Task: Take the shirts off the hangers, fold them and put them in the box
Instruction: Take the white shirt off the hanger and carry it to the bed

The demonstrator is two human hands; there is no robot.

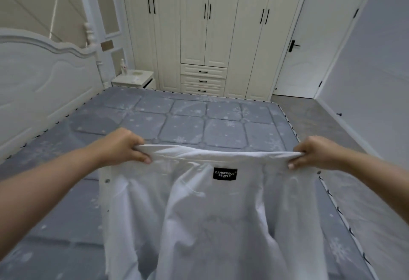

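Gripping the top edge of a white shirt (199, 213), the left hand (120, 144) has its fingers curled round the cloth at one end; the shirt hangs spread over a grey quilted mattress (183, 116), a black label (224, 174) near its collar. At the other end the right hand (315, 152) pinches the same edge, fingers curled.
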